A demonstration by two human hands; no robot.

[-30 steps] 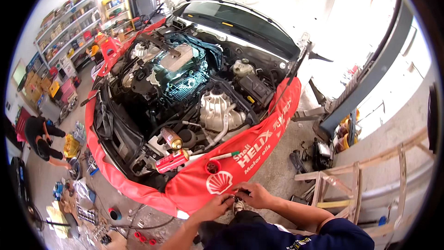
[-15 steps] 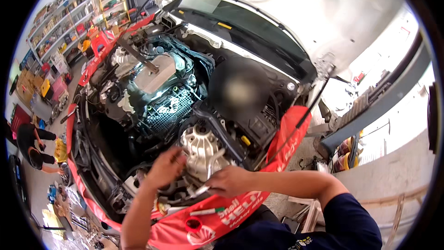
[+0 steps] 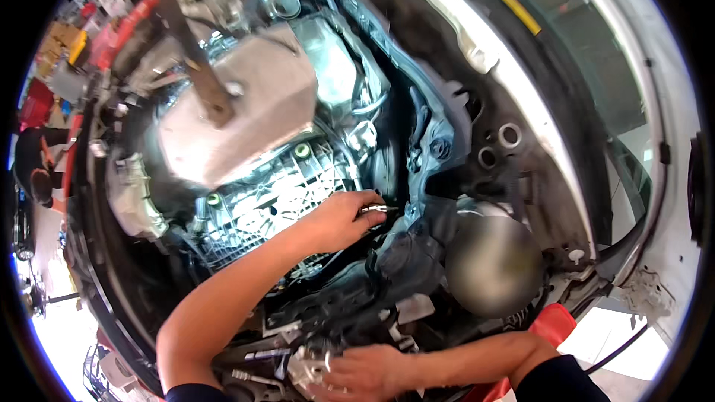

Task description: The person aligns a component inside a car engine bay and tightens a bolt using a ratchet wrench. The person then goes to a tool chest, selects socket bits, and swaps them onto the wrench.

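In the head view, deep in the engine bay point(image 3: 447, 141), the left hand point(image 3: 339, 219) has its grip clamped on a small metal tool point(image 3: 375, 210). The tool's long axis lies roughly level, tip pointing right toward the dark firewall side, beside the ribbed engine cover point(image 3: 275, 193). The right hand point(image 3: 372, 372) rests spread on a metal part point(image 3: 309, 368) at the near edge; grip apart

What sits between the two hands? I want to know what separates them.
In the head view, dark hoses and black engine parts fill the stretch between the left hand and right hand.
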